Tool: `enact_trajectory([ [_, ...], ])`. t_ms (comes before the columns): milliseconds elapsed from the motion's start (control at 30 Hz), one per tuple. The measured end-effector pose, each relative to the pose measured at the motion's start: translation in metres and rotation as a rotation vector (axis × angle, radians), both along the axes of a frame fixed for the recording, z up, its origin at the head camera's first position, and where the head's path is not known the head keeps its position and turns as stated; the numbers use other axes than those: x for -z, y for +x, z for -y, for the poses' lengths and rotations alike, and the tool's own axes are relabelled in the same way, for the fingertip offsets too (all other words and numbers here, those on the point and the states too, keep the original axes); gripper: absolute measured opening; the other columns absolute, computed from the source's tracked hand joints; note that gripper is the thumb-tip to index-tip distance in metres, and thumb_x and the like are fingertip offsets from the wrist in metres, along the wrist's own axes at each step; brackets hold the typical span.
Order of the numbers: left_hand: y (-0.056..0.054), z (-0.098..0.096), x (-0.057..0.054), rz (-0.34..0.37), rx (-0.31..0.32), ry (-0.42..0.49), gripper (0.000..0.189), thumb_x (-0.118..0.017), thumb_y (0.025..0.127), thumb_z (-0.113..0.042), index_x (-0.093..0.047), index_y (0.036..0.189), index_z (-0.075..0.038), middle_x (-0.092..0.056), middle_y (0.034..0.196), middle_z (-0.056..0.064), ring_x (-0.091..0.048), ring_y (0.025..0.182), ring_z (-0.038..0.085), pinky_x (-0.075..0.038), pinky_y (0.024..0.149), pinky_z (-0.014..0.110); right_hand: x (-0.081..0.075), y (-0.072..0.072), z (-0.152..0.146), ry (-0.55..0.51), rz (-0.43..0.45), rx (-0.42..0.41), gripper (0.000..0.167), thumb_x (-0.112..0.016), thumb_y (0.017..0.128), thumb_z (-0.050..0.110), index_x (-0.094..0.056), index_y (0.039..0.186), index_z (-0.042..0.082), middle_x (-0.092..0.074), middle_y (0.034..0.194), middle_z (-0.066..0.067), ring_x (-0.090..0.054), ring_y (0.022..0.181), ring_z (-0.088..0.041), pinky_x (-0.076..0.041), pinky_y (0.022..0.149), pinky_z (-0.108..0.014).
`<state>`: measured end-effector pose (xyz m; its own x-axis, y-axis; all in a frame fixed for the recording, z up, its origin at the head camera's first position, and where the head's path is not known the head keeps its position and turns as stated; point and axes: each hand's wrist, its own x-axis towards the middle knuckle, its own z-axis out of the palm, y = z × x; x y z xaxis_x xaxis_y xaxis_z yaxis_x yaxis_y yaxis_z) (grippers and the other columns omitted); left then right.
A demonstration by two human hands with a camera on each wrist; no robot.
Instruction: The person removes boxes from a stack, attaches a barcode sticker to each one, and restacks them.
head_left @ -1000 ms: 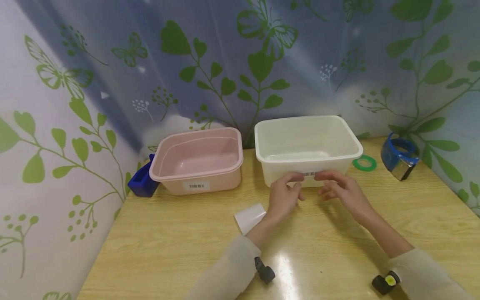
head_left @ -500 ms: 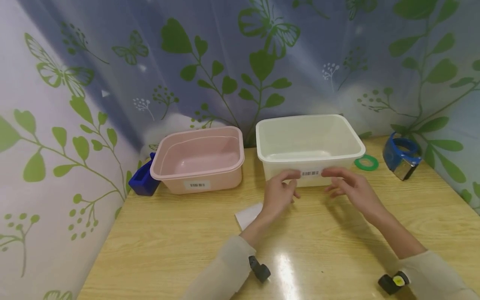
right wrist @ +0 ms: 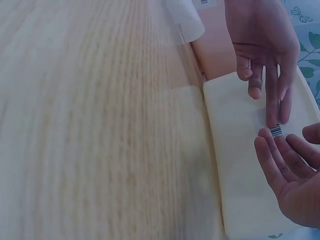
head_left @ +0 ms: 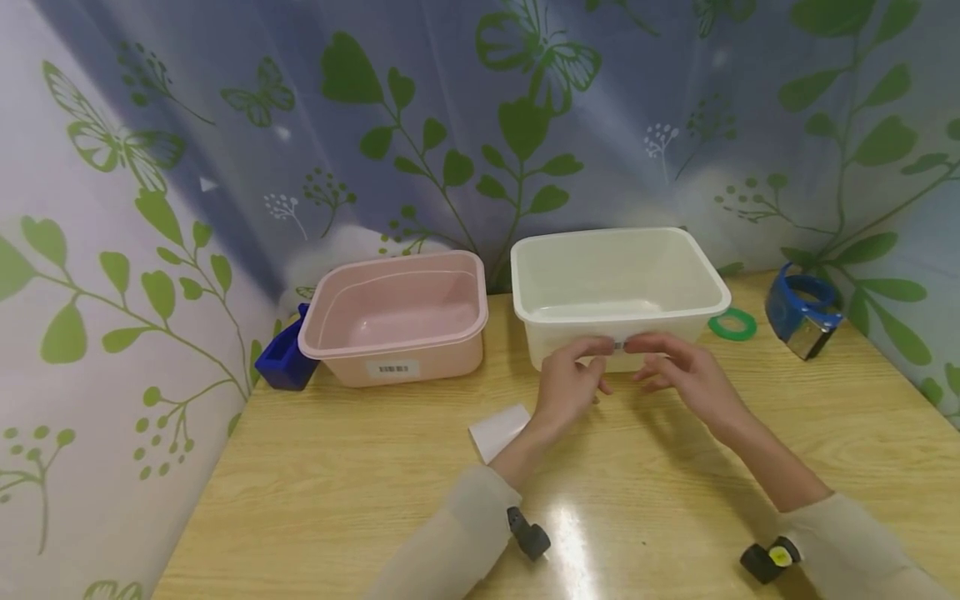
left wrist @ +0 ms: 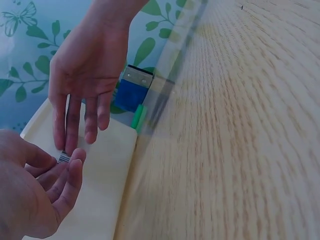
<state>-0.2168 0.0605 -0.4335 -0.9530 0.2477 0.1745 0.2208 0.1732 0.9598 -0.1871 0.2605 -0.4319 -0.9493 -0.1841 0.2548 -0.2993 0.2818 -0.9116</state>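
Both hands meet at the front wall of a white plastic basin (head_left: 537, 340), on a small barcode label (right wrist: 276, 130). My left hand (head_left: 566, 385) has its index fingertip at the label's left side, the other fingers loosely bent below. From the right, my right hand (head_left: 688, 382) mirrors it, index fingertip at the label's other side. Only a sliver of label shows between the fingertips in the head view. In the left wrist view, the fingers of the right hand (left wrist: 90, 75) extend straight down the wall. Neither hand grips anything.
A pink basin (head_left: 457, 360) with its own barcode stands left, beside a blue box-like holder (head_left: 288, 362). A white cup-like cylinder (head_left: 495, 433) lies near my left forearm. Right of the white basin are a green tape ring (head_left: 732, 325) and a blue tape dispenser (head_left: 798, 312). Patterned curtain hangs behind.
The hands slid apart along the basin's front wall half a second ago, uncovering the label. Now they are back close together, fingertips over its ends. The basins have not moved.
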Motion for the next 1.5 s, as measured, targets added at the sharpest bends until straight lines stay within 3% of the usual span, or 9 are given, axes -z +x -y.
enact_trajectory([
  [233,-0.001,0.002,0.003,0.01,0.001,-0.017,0.027,-0.059,0.1,-0.002,-0.075,0.121,-0.009,-0.077,0.109,0.005,-0.073,0.069,0.039,-0.047,0.045,0.018,0.006,-0.001,-0.002,0.016,0.024,-0.002,0.036,-0.049,0.112,0.019,-0.057,0.14,-0.003,-0.06,0.138,-0.024,-0.074,0.099,-0.022,-0.063,0.081,-0.038],
  [500,-0.002,0.005,0.005,0.026,-0.031,-0.036,0.027,-0.059,0.1,-0.002,-0.076,0.12,-0.009,-0.077,0.112,0.003,-0.073,0.067,0.033,-0.047,0.044,0.02,0.008,0.002,-0.008,0.009,0.033,0.016,0.035,-0.048,0.112,0.016,-0.056,0.139,-0.005,-0.063,0.135,-0.017,-0.074,0.098,-0.022,-0.064,0.079,-0.037],
  [700,-0.002,0.011,0.0,0.035,-0.032,-0.037,0.027,-0.058,0.101,-0.004,-0.076,0.121,-0.008,-0.076,0.115,0.004,-0.072,0.064,0.026,-0.05,0.048,0.021,0.003,0.005,-0.015,0.043,0.013,0.035,0.036,-0.047,0.112,0.018,-0.056,0.139,-0.004,-0.062,0.137,-0.019,-0.075,0.098,-0.022,-0.064,0.08,-0.038],
  [867,-0.001,0.012,-0.003,0.025,-0.04,-0.033,0.027,-0.058,0.101,-0.004,-0.076,0.12,-0.01,-0.076,0.114,0.0,-0.072,0.062,0.021,-0.051,0.048,0.021,-0.002,0.006,-0.016,0.039,-0.009,0.034,0.038,-0.048,0.112,0.02,-0.055,0.141,-0.004,-0.064,0.136,-0.011,-0.074,0.097,-0.02,-0.063,0.079,-0.034],
  [1100,0.0,0.01,-0.005,0.004,-0.026,-0.009,0.026,-0.059,0.101,-0.003,-0.076,0.121,-0.01,-0.076,0.112,-0.003,-0.074,0.065,0.028,-0.05,0.048,0.02,-0.004,0.003,-0.007,0.007,-0.001,0.01,0.037,-0.049,0.112,0.019,-0.055,0.142,-0.003,-0.066,0.134,-0.004,-0.073,0.097,-0.02,-0.063,0.079,-0.032],
  [1233,0.001,0.011,-0.004,0.008,-0.022,-0.005,0.026,-0.06,0.102,-0.004,-0.076,0.121,-0.011,-0.076,0.11,-0.005,-0.074,0.066,0.03,-0.05,0.048,0.02,-0.003,0.003,-0.001,0.005,0.004,-0.003,0.036,-0.049,0.112,0.016,-0.055,0.142,-0.004,-0.065,0.134,-0.009,-0.073,0.097,-0.021,-0.063,0.079,-0.033],
  [1500,0.005,0.018,-0.001,0.035,-0.002,-0.013,0.027,-0.06,0.103,-0.005,-0.074,0.125,-0.011,-0.076,0.114,0.004,-0.074,0.07,0.035,-0.053,0.051,0.024,0.004,0.005,0.006,0.024,0.047,-0.017,0.034,-0.049,0.111,0.014,-0.056,0.14,-0.003,-0.061,0.137,-0.023,-0.072,0.098,-0.02,-0.063,0.08,-0.035],
])
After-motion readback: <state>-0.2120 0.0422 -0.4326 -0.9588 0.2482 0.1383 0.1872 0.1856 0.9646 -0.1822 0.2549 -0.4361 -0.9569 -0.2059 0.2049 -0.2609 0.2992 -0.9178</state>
